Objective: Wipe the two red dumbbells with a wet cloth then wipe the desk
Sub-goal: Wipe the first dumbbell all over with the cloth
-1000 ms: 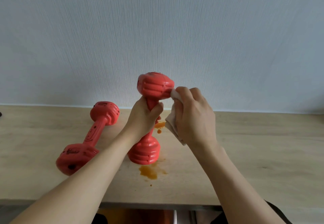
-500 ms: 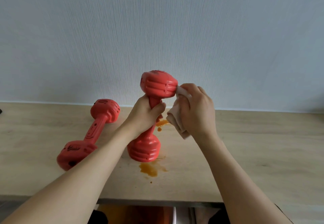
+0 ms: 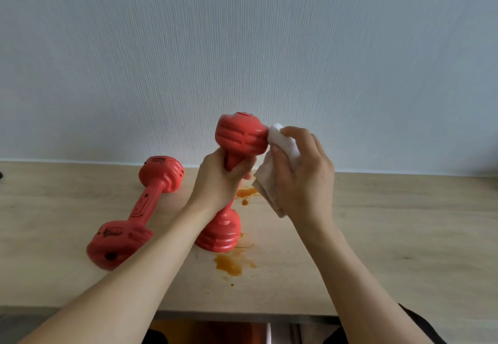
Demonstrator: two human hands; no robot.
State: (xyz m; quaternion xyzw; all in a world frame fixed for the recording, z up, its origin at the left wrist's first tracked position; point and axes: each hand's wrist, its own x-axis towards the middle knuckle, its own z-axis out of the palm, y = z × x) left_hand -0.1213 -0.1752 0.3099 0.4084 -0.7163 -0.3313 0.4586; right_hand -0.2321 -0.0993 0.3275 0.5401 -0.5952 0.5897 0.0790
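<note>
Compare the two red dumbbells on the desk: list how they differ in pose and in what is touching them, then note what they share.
The held dumbbell stands on end on the desk; the other dumbbell lies on its side.
The left hand grips the held dumbbell's handle; nothing touches the other dumbbell.
The right hand presses a white cloth on the held dumbbell's top head; no cloth touches the other dumbbell.
Both are red, with ribbed heads.

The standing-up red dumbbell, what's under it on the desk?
The upright dumbbell stands on the wooden desk. An orange stain spreads out just in front of its bottom end. Whether the stain goes underneath cannot be seen, because the dumbbell's base covers that spot.
</note>
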